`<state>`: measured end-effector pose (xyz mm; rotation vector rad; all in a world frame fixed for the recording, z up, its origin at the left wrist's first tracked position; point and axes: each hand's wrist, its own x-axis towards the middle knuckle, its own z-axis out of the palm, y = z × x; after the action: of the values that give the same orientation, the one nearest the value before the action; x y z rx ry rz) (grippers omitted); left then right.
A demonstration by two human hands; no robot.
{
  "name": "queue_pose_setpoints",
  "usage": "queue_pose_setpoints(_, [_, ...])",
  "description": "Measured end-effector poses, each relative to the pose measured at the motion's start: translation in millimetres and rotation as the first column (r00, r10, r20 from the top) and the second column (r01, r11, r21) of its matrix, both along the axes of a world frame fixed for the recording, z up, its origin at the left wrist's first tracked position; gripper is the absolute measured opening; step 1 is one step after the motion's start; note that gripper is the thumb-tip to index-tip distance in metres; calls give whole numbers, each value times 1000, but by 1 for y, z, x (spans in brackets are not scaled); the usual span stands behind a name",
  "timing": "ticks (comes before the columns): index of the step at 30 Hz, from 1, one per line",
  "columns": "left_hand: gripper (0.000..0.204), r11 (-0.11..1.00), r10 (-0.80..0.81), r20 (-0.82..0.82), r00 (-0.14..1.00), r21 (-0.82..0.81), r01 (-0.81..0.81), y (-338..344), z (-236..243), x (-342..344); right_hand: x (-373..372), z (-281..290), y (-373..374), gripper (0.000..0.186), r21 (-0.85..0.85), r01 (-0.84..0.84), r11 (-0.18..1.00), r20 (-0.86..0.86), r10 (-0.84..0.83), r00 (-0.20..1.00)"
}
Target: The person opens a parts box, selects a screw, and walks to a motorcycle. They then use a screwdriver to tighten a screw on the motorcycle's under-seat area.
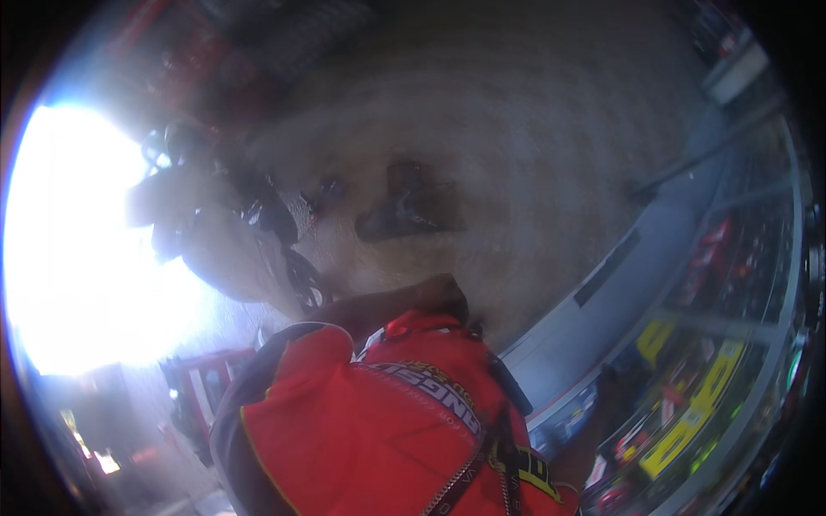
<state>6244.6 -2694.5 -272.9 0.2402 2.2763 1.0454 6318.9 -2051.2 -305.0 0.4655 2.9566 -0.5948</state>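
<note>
My left arm comes out of a red sleeve and bends across in front of my chest, with my left hand (446, 297) close to the shirt (387, 413). Its fingers are blurred and I cannot make out anything in them. My right arm reaches down at the lower right, where the dim right hand (615, 391) is over or beside a glass display case (594, 314). Whether it touches the case I cannot tell, and its fingers do not show clearly.
A dark, blurred object (404, 211) is on the brown floor (533, 112). At the left, a tan and black bulky thing, perhaps a motorcycle (228, 249), stands before a very bright opening (77, 241). Yellow and red packages (688, 421) fill the case.
</note>
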Motion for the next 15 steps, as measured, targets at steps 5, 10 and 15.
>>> queue_pose_setpoints(5, [45,946,319,189,929,-8,-323,39,-23,-100,-189,53,32,30,-213,100,972,22,-97,995])
queue_pose_setpoints(10, [45,899,435,208,876,-40,-437,73,-41,-231,-241,-51,48,27,-146,-407,902,215,431,877])
queue_pose_setpoints(15, [48,878,477,270,836,-109,-466,99,-60,-359,-256,-92,33,28,-259,-216,941,646,336,686])
